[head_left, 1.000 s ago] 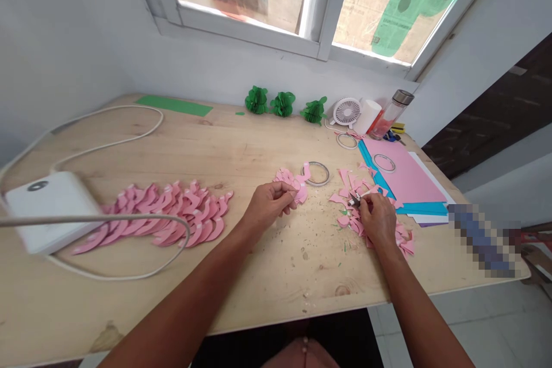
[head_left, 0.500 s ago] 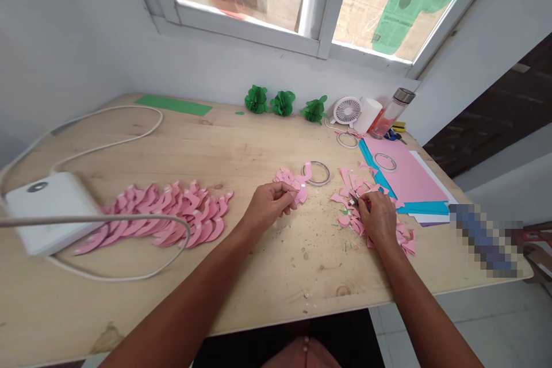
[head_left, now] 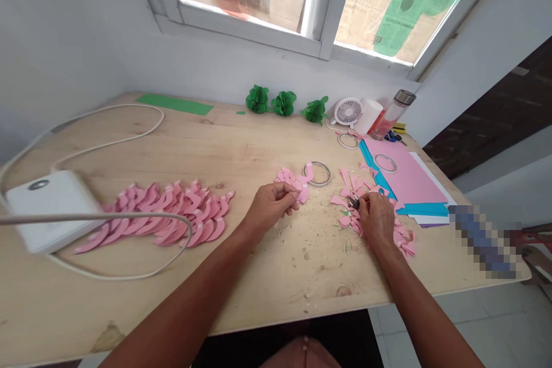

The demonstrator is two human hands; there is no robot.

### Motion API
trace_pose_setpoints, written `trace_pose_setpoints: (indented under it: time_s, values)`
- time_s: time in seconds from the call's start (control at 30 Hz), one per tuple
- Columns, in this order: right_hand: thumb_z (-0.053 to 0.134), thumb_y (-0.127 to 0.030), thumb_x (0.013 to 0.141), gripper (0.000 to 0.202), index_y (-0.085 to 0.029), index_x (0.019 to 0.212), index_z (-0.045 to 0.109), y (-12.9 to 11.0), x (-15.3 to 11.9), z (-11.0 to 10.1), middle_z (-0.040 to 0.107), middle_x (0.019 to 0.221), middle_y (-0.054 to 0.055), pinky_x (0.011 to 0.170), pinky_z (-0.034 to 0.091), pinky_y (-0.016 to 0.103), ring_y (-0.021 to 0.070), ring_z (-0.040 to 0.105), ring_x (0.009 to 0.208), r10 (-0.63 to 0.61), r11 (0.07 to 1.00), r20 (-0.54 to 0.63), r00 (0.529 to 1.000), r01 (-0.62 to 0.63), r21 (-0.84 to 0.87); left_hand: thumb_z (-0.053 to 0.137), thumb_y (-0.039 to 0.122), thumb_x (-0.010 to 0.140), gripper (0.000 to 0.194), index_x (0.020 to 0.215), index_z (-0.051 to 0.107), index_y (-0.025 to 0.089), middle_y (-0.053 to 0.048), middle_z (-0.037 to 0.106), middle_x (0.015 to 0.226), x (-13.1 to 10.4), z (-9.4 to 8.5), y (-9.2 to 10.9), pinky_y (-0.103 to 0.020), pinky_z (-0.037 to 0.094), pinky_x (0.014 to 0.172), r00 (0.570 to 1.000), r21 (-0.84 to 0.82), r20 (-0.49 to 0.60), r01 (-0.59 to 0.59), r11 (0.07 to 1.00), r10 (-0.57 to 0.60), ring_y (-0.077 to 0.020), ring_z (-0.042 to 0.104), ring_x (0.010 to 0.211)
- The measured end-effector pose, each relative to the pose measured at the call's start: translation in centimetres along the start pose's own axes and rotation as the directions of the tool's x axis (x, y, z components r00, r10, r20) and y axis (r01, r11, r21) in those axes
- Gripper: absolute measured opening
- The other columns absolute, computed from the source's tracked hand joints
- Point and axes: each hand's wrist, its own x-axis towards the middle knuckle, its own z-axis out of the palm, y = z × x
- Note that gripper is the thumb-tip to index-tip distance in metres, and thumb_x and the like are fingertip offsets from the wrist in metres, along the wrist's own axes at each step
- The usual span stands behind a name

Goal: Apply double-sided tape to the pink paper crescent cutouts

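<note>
Pink cutouts (head_left: pixel 161 204) lie piled, a sheet (head_left: pixel 416 178) seemingly uncut; left fingers (head_left: pixel 288 201) pinch a piece (head_left: pixel 304 192), right fingers (head_left: pixel 366 202) a dark tool (head_left: pixel 355 203).

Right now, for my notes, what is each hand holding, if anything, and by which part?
Left hand: a pink paper piece, pinched near its edge. Right hand: a dark-tipped tool, held behind its tip; the grip hides the rest.

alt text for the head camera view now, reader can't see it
A person's left hand pinches a small pink paper cutout while the right hand grips a dark-tipped tool over pink paper scraps on a pale wooden table. Overlapping curved pink paper pieces lie at left; three green paper ornaments stand behind.
</note>
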Motion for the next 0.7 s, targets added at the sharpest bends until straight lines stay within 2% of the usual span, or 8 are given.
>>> trace_pose_setpoints:
  time_s: [0.1,0.2,0.27,0.33,0.4,0.47,0.6,0.7]
  values:
    - [0.046,-0.028,0.079,0.016,-0.019,0.072,0.056,0.3,0.2,-0.3,0.06,0.076,0.006,0.068,0.033,0.032,0.0206,0.048,0.075,0.065,0.987,-0.038,0.997,-0.058,0.152,0.059,0.03,0.071,0.017,0.073,0.059,0.013,0.0,0.059,0.057,0.0,0.0,-0.1,-0.019,0.037,0.043,1.0,-0.018,-0.001,-0.001,1.0,0.001,-0.0077,0.048,0.046]
    - [0.05,-0.033,0.077,0.018,-0.018,0.073,0.058,0.1,0.4,-1.4,0.061,0.077,0.006,0.068,0.036,0.031,0.0196,0.05,0.075,0.186,0.92,-0.032,0.982,-0.163,0.355,0.06,0.029,0.071,0.017,0.073,0.059,0.012,-0.001,0.06,0.057,0.1,0.1,-0.1,-0.019,0.036,0.042,1.0,-0.056,-0.001,0.008,0.998,-0.008,-0.0076,0.048,0.045]
    - [0.053,-0.036,0.075,0.019,-0.018,0.075,0.059,-0.8,0.4,-2.5,0.06,0.076,0.004,0.065,0.038,0.03,0.0174,0.05,0.069,0.267,0.823,0.04,0.963,-0.249,0.511,0.06,0.028,0.07,0.016,0.072,0.059,0.012,-0.001,0.061,0.058,0.1,0.1,-0.1,-0.019,0.036,0.042,1.0,-0.094,0.013,0.02,0.995,-0.019,-0.0079,0.049,0.045]
    - [0.056,-0.037,0.073,0.02,-0.018,0.075,0.059,-2.4,0.4,-3.7,0.06,0.075,0.003,0.062,0.039,0.028,0.0154,0.051,0.066,0.284,0.679,0.164,0.945,-0.319,0.661,0.06,0.027,0.07,0.015,0.074,0.059,0.012,-0.003,0.063,0.06,0.2,0.2,-0.1,-0.019,0.037,0.042,0.999,-0.132,0.033,0.031,0.991,-0.027,-0.0085,0.051,0.046]
    - [0.059,-0.037,0.072,0.02,-0.018,0.075,0.059,-4.6,0.4,-4.7,0.061,0.078,0.004,0.063,0.04,0.027,0.016,0.053,0.07,0.213,0.515,0.293,0.932,-0.362,0.777,0.06,0.026,0.07,0.016,0.078,0.06,0.012,-0.004,0.064,0.063,0.1,0.2,-0.2,-0.02,0.038,0.043,0.998,-0.166,0.05,0.04,0.985,-0.032,-0.0092,0.053,0.048]
    - [0.06,-0.038,0.072,0.02,-0.018,0.073,0.059,-6.9,0.3,-5.1,0.063,0.086,0.005,0.064,0.041,0.026,0.0171,0.055,0.077,0.133,0.406,0.394,0.909,-0.413,0.815,0.06,0.025,0.07,0.018,0.083,0.06,0.012,-0.004,0.066,0.066,0.1,0.2,-0.3,-0.02,0.039,0.045,0.998,-0.188,0.054,0.043,0.981,-0.033,-0.0098,0.055,0.049]
    - [0.061,-0.036,0.071,0.018,-0.018,0.072,0.06,-10.4,0.2,-4.0,0.063,0.094,0.006,0.067,0.042,0.027,0.0188,0.057,0.085,0.035,0.322,0.432,0.901,-0.419,0.849,0.06,0.024,0.069,0.021,0.086,0.06,0.012,-0.005,0.066,0.068,0.0,0.3,-0.2,-0.021,0.04,0.047,0.998,-0.21,0.054,0.037,0.977,-0.026,-0.0096,0.055,0.05]
    - [0.06,-0.034,0.072,0.016,-0.018,0.071,0.06,-11.8,0.2,-2.7,0.064,0.089,0.005,0.069,0.042,0.027,0.0182,0.057,0.083,-0.03,0.278,0.418,0.908,-0.394,0.876,0.063,0.026,0.068,0.024,0.087,0.058,0.012,-0.004,0.065,0.066,0.1,0.3,-0.1,-0.021,0.039,0.046,0.999,-0.229,0.048,0.025,0.973,-0.014,-0.0098,0.055,0.049]
